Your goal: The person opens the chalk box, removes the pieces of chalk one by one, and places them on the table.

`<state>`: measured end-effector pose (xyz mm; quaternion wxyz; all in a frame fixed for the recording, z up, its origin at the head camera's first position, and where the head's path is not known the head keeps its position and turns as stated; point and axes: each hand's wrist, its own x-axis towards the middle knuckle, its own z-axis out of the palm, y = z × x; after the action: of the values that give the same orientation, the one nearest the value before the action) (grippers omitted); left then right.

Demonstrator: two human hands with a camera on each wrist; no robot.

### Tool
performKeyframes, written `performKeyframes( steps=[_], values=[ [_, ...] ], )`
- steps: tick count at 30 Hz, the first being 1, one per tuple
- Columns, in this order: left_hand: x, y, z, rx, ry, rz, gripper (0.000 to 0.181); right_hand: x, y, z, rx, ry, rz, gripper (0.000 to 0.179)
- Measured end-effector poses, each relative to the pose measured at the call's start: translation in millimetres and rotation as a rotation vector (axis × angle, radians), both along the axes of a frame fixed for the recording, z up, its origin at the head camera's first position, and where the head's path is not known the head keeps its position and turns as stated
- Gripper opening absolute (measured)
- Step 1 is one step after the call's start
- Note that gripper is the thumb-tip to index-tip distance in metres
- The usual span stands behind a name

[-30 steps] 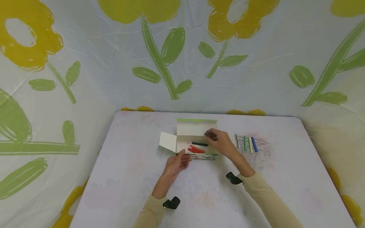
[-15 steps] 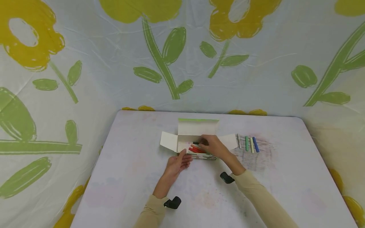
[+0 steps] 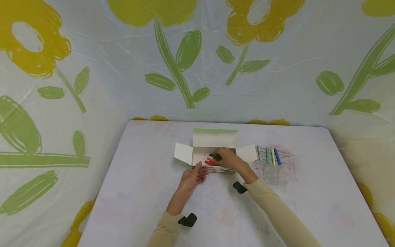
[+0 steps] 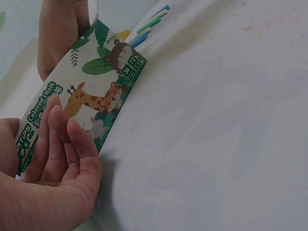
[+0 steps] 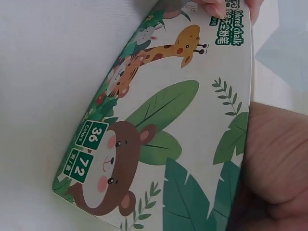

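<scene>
Likely arranging red chalk [image 3: 210,162] in box [image 4: 91,100] | left hand [image 3: 189,178] pinches box; right hand [image 3: 230,160] reaches inside, grip hidden, can't tell | next likely wants light placing

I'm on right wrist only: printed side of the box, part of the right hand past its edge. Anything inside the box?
Observer: Yes. The head view shows red sticks inside the box, just left of the right hand.

Operator: Box lid up or down? My view cuts off there.

Observer: Up. In the head view the long flap is raised along the box's far side.

Operator: Any sticks outside the box?

Observer: Four loose sticks lie side by side on the table, to the right of the box: grey, green, pale yellow, blue.
</scene>
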<state>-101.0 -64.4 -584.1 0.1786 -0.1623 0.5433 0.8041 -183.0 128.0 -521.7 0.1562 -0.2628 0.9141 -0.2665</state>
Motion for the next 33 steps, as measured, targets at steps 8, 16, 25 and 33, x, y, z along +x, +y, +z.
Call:
performKeyframes(
  steps=[8, 16, 25, 33],
  values=[
    [0.8, 1.8, -0.6, 0.014, -0.002, 0.003, 0.056, 0.8, 5.2, -3.9, -0.007, 0.053, 0.03, 0.013],
    [0.5, 0.9, -2.3, 0.019, 0.004, 0.009, 0.055, 8.2, 19.8, 13.5, -0.205, 0.061, 0.057, 0.006],
    [-0.1, -0.8, -0.6, 0.013, 0.012, -0.009, 0.057, 12.7, 43.4, 23.6, -0.305, 0.1, -0.064, 0.018],
    [0.5, -1.4, 1.7, 0.009, 0.016, -0.007, 0.056, 16.0, 67.1, 35.6, -0.392, 0.198, -0.194, 0.018]
  ],
)
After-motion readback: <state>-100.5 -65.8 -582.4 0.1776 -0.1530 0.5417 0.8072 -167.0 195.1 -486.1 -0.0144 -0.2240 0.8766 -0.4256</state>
